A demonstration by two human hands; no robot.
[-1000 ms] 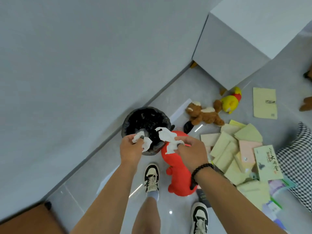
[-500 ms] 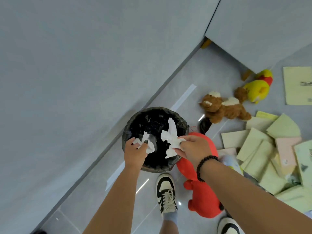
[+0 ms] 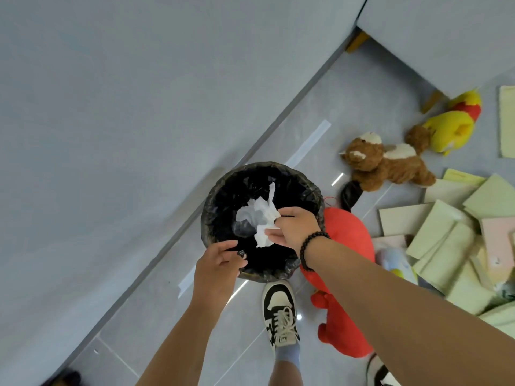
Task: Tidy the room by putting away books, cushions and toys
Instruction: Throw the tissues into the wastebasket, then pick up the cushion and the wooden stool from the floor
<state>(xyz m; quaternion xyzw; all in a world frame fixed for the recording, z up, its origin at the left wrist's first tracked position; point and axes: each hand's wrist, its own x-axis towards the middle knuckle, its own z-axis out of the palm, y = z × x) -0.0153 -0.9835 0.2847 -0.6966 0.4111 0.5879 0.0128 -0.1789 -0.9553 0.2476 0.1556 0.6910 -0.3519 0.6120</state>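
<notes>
i see my right hand [image 3: 295,232] pinching crumpled white tissue [image 3: 263,218] over the black bin [image 3: 223,188] — my left hand [image 3: 220,263] released, fingers loosely curled, holding nothing.

1. Home living room: glossy grey floor tiles [image 3: 348,87], grey sofa base [image 3: 434,37] on wooden legs.
2. Brown plush dog [image 3: 390,160], pale green books [image 3: 446,232] scattered; black-lined round bin [image 3: 220,190] by wall.

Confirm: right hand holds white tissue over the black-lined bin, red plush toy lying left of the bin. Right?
Not quite. The head view shows the red plush toy lying right of the bin, under the right forearm. The rest stands: the right hand holds the white tissue over the black-lined bin.
</notes>
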